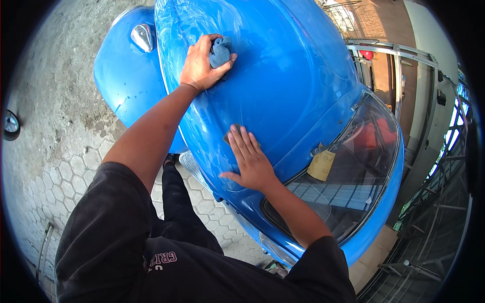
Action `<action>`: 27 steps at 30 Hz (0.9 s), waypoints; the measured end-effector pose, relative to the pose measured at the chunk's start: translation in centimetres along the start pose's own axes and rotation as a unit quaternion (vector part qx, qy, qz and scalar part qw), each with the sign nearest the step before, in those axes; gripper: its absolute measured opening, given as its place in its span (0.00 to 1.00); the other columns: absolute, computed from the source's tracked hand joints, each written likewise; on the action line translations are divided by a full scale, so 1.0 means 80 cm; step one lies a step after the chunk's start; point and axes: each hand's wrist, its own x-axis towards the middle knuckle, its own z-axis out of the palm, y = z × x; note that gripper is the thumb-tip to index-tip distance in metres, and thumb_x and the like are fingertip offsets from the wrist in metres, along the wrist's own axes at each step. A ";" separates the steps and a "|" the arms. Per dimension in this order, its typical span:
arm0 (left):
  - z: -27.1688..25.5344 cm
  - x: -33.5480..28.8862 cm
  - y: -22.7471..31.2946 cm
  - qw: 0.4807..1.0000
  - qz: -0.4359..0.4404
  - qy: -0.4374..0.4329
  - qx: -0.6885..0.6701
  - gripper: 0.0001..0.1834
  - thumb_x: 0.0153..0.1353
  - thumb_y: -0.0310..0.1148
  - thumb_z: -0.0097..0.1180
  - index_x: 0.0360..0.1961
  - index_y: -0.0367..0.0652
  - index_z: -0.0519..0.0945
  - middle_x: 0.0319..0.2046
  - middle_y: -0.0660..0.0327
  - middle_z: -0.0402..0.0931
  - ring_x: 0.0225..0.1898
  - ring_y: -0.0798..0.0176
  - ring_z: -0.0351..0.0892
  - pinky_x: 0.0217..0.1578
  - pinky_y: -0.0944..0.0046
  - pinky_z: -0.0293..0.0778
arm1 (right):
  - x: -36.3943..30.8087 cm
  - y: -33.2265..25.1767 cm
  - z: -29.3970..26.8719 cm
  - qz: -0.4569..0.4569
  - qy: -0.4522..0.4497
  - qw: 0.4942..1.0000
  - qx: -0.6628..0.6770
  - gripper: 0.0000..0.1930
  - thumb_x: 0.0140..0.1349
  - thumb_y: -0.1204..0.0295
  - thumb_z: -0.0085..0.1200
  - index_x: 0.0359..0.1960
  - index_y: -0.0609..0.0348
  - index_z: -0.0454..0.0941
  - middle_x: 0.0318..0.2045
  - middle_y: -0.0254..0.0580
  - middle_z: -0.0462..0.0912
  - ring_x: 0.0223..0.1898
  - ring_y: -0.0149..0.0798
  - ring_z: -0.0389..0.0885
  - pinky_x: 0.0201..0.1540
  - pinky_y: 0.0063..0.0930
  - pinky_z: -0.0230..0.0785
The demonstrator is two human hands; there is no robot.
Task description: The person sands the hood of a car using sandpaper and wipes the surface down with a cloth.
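Observation:
A blue rounded car bonnet (268, 86) lies under both hands, its near side streaked with wet, whitish smears. My left hand (204, 63) grips a bunched blue-grey cloth (221, 52) against the bonnet, near its edge by the fender. Closer to the windscreen, my right hand (247, 156) lies flat on the paint, thumb out to the side. Under its fingertips a small dark grey pad (233, 133) shows only in part; I cannot tell whether it is sandpaper or sponge.
A blue fender (126, 76) with a chrome lamp housing (142, 38) stands left of the bonnet. Yellowish paper (321, 165) lies by the windscreen (364, 161). Metal railings (399, 53) stand at the right. Hexagonal paving (65, 177) and a wheel (10, 125) are at left.

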 end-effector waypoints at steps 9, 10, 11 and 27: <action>-0.002 0.001 -0.020 0.999 0.041 0.024 0.009 0.40 0.69 0.57 0.82 0.73 0.49 0.81 0.67 0.52 0.87 0.67 0.39 0.86 0.73 0.42 0.77 | 0.019 -0.024 0.009 0.086 0.044 0.995 0.002 0.70 0.76 0.24 0.58 0.96 0.72 0.46 0.98 0.64 0.47 0.98 0.65 0.42 0.98 0.61 0.40; -0.004 0.002 -0.019 0.999 0.034 0.019 0.015 0.40 0.69 0.57 0.82 0.74 0.50 0.81 0.67 0.52 0.87 0.67 0.39 0.86 0.73 0.42 0.77 | -0.005 -0.017 0.011 0.089 0.042 0.995 0.002 0.70 0.76 0.24 0.58 0.96 0.72 0.46 0.98 0.64 0.47 0.98 0.65 0.42 0.98 0.61 0.40; -0.003 0.000 -0.016 0.999 0.027 0.016 0.019 0.40 0.69 0.58 0.82 0.74 0.50 0.81 0.67 0.53 0.87 0.66 0.40 0.86 0.73 0.42 0.78 | -0.025 -0.006 0.014 0.086 0.033 0.996 -0.007 0.70 0.76 0.23 0.57 0.96 0.73 0.46 0.98 0.65 0.47 0.98 0.66 0.42 0.98 0.62 0.40; -0.002 -0.002 -0.011 0.999 0.022 0.017 0.015 0.39 0.71 0.54 0.82 0.75 0.49 0.82 0.67 0.50 0.87 0.68 0.35 0.85 0.73 0.41 0.79 | 0.062 -0.010 0.005 0.092 0.161 0.983 -0.015 0.71 0.77 0.20 0.51 0.95 0.77 0.47 0.96 0.70 0.50 0.97 0.68 0.46 0.99 0.61 0.36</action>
